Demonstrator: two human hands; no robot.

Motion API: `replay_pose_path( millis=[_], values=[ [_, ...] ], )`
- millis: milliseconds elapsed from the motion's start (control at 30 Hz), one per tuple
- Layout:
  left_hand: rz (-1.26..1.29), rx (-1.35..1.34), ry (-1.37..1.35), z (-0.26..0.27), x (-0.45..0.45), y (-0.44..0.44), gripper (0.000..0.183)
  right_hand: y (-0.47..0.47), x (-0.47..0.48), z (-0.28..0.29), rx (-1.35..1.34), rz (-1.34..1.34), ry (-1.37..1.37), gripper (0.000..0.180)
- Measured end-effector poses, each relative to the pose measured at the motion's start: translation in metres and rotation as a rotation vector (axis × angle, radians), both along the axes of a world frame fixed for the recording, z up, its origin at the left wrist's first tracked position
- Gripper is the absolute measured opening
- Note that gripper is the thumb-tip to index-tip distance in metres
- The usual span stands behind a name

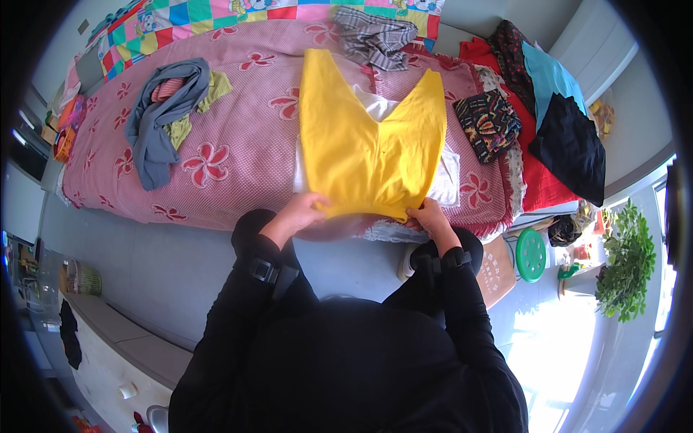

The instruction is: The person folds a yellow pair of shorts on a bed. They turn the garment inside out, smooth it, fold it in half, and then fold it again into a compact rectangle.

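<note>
A yellow garment (373, 162), apparently a pair of trousers, lies spread flat with its two tapering parts pointing away from me. Its banded edge faces me at the front of the pink flowered cover (243, 119). My left hand (304, 212) pinches the left end of that band. At the right end, my right hand (429, 216) grips the corner between thumb and fingers. White cloth (446, 176) shows from under the garment on both sides and between the tapering parts.
Grey clothing (149, 135) with a yellow-green cloth (215, 91) lies left; a plaid cloth (373, 38) behind. To the right are a folded patterned cloth (487, 124), a black garment (571, 146) and a blue one (555, 76). A green stool (530, 254) stands on the floor.
</note>
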State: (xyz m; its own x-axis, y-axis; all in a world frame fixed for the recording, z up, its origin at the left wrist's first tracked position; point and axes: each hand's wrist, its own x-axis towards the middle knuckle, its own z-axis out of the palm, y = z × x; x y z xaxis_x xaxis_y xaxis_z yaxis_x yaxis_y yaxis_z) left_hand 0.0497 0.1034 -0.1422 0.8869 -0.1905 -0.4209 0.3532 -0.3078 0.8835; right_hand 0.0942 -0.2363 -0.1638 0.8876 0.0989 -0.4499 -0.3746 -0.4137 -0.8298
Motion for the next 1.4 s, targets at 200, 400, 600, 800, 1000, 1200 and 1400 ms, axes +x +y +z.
replay_pose_path(
  millis=[200,400,600,800,1000,1200,1400],
  values=[
    [0.016,-0.018,0.006,-0.002,0.000,0.000,0.026,0.000,0.001,-0.001,-0.003,0.002,0.037,0.022],
    [0.109,-0.022,-0.022,0.000,0.001,0.001,0.025,-0.001,0.000,-0.001,0.014,-0.002,0.001,0.026],
    [0.164,-0.046,-0.072,-0.006,0.003,0.004,0.023,0.001,-0.001,0.001,0.023,-0.006,0.008,0.026],
    [0.182,-0.065,-0.085,-0.013,0.006,0.007,0.018,0.000,0.000,0.001,-0.004,0.005,0.027,0.023],
    [0.162,-0.042,-0.125,-0.010,0.006,0.004,0.019,0.000,0.000,0.001,0.004,0.025,0.007,0.023],
    [0.121,-0.054,-0.162,-0.016,0.008,0.007,0.028,0.005,-0.005,0.014,0.020,0.017,0.001,0.023],
    [0.128,-0.034,-0.084,-0.019,0.010,0.011,0.032,0.007,-0.008,0.023,0.031,0.015,-0.008,0.024]
  ],
)
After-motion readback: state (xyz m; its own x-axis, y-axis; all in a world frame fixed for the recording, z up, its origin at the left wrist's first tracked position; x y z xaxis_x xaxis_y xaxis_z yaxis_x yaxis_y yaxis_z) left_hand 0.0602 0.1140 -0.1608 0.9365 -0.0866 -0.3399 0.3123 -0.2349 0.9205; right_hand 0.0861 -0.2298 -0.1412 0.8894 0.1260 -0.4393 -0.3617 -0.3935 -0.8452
